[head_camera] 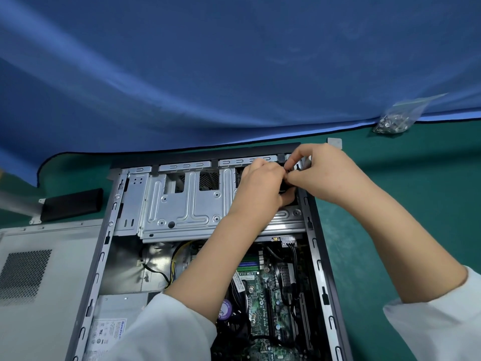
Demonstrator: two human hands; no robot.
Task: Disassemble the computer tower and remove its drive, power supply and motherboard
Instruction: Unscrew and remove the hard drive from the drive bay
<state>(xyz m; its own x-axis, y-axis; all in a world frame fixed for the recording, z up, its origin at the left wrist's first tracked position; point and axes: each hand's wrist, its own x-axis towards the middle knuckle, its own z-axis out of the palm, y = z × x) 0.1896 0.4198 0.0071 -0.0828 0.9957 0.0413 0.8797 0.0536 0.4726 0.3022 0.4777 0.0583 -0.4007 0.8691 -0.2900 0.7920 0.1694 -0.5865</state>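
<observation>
The open computer tower (pixel 318 246) lies on its side on the green mat. A silver drive cage (pixel 182 204) fills its far half. The green motherboard (pixel 260 300) with black cables lies in the near right part. The grey power supply (pixel 117 316) sits at the near left. Both hands meet at the cage's far right corner. My left hand (pixel 257 188) reaches into the dark bay there, fingers curled on a black part that it mostly hides. My right hand (pixel 320 173) pinches something small right beside the left fingertips; what it is cannot be made out.
The removed grey side panel (pixel 39 282) lies left of the case. A black handle-like object (pixel 71 204) rests beyond it. A clear bag of screws (pixel 395 119) lies at the far right, at the edge of the blue cloth (pixel 234 74).
</observation>
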